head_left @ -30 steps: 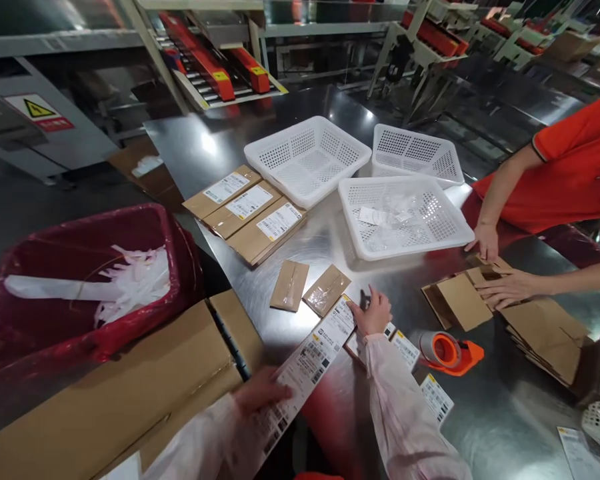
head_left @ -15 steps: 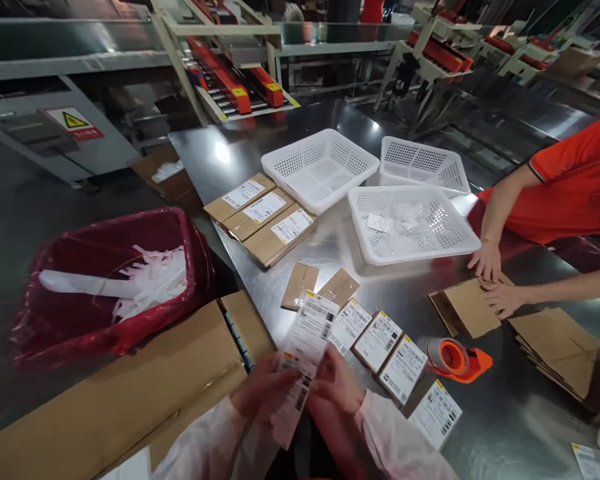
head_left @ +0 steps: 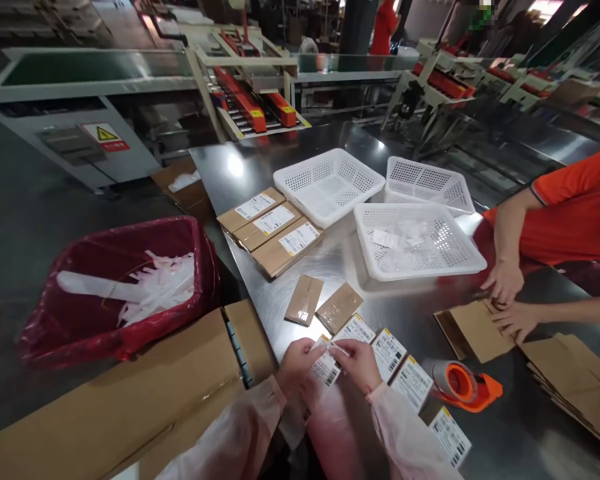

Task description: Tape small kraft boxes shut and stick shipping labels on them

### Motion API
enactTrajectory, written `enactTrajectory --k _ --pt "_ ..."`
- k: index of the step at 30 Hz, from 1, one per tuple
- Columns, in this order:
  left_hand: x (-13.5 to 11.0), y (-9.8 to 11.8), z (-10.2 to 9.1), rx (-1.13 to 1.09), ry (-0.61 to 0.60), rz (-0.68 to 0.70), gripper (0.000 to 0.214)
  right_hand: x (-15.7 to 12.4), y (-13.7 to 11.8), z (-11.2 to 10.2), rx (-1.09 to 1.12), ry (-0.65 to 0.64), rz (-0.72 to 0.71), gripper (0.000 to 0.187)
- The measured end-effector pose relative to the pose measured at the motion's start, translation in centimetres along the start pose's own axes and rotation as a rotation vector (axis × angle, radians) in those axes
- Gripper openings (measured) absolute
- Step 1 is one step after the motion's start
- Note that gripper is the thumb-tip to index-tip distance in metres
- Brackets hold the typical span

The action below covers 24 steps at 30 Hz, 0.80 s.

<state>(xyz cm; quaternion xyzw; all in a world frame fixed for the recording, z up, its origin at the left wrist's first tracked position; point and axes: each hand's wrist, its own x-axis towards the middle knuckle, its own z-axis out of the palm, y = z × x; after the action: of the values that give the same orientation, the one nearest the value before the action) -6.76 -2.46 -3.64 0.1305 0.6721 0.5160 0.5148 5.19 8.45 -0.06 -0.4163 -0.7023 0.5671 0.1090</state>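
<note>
My left hand point(head_left: 296, 363) and my right hand point(head_left: 357, 364) are close together at the table's near edge, both pinching a white strip of barcode labels point(head_left: 325, 367). The strip hangs down between my pink sleeves. Just beyond my right hand, several small brown boxes with white labels point(head_left: 389, 353) lie in a row on the steel table point(head_left: 410, 307). Two small brown packets point(head_left: 305, 299) lie a little further out.
Three labelled brown boxes point(head_left: 273, 229) and three white mesh baskets point(head_left: 420, 240) sit further back. An orange tape dispenser point(head_left: 463, 385) is at right. A person in orange folds flat cardboard point(head_left: 480, 327). A red-lined bin point(head_left: 115, 287) and a big carton point(head_left: 130, 393) stand left.
My right hand left the labelled boxes and joined my left hand on the label strip; both now hold it higher. The view tilted upward. The other person's hands pressed the cardboard flat.
</note>
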Motion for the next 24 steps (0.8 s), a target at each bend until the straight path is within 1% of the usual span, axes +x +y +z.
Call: enactTrajectory --k 2,4,5,6,9,10,13,15,18,24 --pt "0.3 0.0 0.4 0.05 0.085 0.016 0.042 0.2 0.2 -0.1 -0.039 0.036 0.018 0.03" --pt "0.9 0.2 0.5 0.064 0.092 0.021 0.041 0.9 0.4 -0.4 -0.064 0.071 0.027 0.031" --pt "1.3 0.4 0.4 0.049 0.055 0.021 0.039 1.5 0.5 -0.6 -0.079 0.086 0.009 0.03" --pt "1.7 0.5 0.2 0.022 -0.008 0.016 0.039 2.4 0.5 -0.9 -0.105 0.11 -0.022 0.029" --pt "3.2 1.1 -0.8 -0.075 -0.238 -0.047 0.05 6.2 0.6 -2.4 -0.267 0.255 -0.086 0.024" --pt "3.8 1.2 -1.2 -0.091 -0.281 -0.075 0.051 7.6 0.7 -2.9 -0.317 0.301 -0.079 0.023" --pt "5.1 1.6 -2.1 -0.104 -0.303 -0.133 0.053 11.1 1.3 -3.9 -0.407 0.382 -0.02 0.022" --pt "5.6 1.9 -2.6 -0.106 -0.302 -0.153 0.055 12.5 1.9 -4.1 -0.44 0.407 0.005 0.02" --pt "5.8 2.3 -3.0 -0.092 -0.308 -0.178 0.055 13.3 2.7 -4.0 -0.466 0.426 0.028 0.02" --pt "6.1 2.9 -3.4 -0.065 -0.315 -0.212 0.053 13.3 3.3 -3.5 -0.51 0.445 0.073 0.023"
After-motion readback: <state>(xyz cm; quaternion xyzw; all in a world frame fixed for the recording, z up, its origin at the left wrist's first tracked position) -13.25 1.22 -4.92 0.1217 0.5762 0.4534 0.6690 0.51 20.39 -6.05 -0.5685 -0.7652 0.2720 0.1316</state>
